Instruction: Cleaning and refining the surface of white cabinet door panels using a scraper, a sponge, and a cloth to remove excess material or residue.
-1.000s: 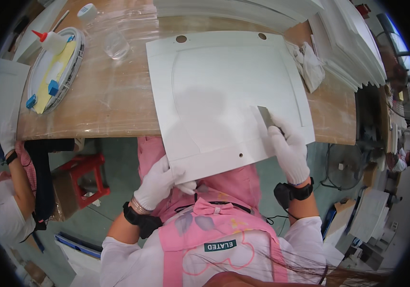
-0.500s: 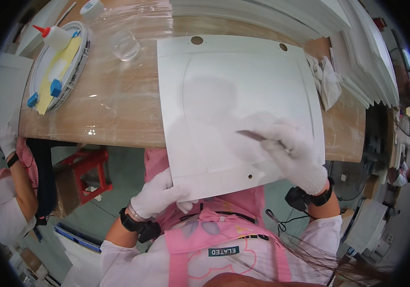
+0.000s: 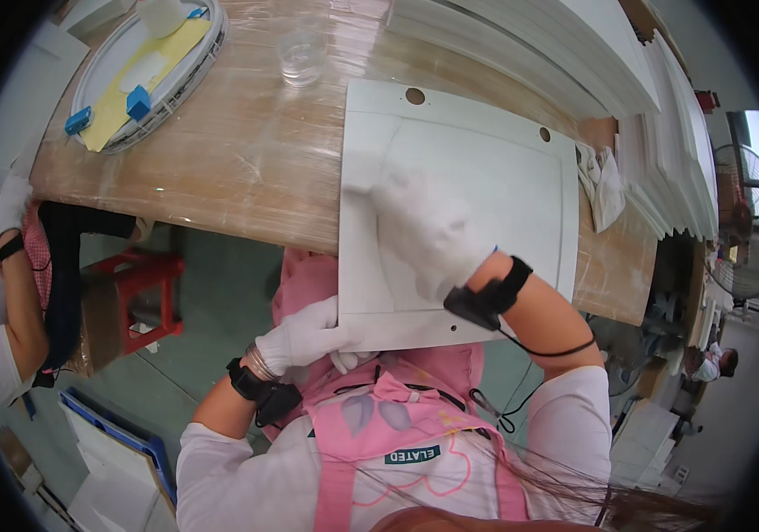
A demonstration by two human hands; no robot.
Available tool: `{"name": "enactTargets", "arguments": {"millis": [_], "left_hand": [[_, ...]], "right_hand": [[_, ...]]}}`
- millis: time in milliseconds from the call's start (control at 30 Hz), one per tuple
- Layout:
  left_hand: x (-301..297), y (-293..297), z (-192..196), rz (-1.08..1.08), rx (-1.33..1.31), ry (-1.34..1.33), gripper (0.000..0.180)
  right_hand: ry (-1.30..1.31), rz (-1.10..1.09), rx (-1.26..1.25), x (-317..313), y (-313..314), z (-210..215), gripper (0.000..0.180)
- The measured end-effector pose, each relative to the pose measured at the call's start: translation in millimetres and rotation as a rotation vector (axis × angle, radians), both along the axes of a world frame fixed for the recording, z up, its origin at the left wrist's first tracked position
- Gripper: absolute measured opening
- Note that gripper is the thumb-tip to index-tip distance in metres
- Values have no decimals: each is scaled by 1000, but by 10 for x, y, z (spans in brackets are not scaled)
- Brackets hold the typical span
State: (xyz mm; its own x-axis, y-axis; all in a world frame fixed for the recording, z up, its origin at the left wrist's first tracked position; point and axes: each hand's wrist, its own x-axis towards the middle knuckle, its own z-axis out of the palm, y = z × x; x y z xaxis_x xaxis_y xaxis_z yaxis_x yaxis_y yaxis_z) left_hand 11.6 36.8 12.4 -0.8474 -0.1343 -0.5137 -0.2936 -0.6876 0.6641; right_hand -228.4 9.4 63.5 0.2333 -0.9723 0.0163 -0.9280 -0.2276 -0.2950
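White panel (image 3: 494, 195) lies on the film-covered table (image 3: 220, 168), near edge overhanging the pink apron (image 3: 441, 365). Left hand (image 3: 301, 337) pinches the panel's near left corner, some fingers underneath; right hand (image 3: 424, 230), over the panel's left part, has fingers closed on a thin blade (image 3: 358, 189), blurred.

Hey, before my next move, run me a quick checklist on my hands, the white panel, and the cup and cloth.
1. Left hand gripping the white panel at its near left corner: ok.
2. Right hand over the panel: ok.
3. What the right hand holds: cannot tell, it is blurred.
4. Panel fully on the table: not ok, its near edge overhangs.
5. Clear cup apart from the panel: ok.
6. White cloth off the panel's right edge: cannot tell, they are very close.
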Motion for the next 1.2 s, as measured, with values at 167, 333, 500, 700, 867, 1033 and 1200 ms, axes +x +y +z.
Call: {"name": "enactTargets", "arguments": {"millis": [167,333,500,700,867,1033,1200], "left_hand": [[45,-24,54,36,-66,-61,33],[76,-331,150,216,-350,-295,24],[85,-845,395,948,-511,-69,28],[-297,-1406,823,1057,-926,-76,73],[-734,-1856,876,895,-1218,-248,89],[-950,-2262,624,746,-1469,-313,87],[-949,-2442,500,896,-1159,-121,73]], "right_hand": [[-83,-176,-363,-498,-152,391,9],[-134,-438,-366,-1738,271,488,19],[-339,-866,-39,-2887,1170,298,22],[-546,-1035,118,-3664,1917,38,19],[-984,-1205,-168,-4207,2179,-228,24],[-934,-1188,-266,-4283,1951,-301,26],[-741,-1254,-120,-4383,1963,-348,25]]}}
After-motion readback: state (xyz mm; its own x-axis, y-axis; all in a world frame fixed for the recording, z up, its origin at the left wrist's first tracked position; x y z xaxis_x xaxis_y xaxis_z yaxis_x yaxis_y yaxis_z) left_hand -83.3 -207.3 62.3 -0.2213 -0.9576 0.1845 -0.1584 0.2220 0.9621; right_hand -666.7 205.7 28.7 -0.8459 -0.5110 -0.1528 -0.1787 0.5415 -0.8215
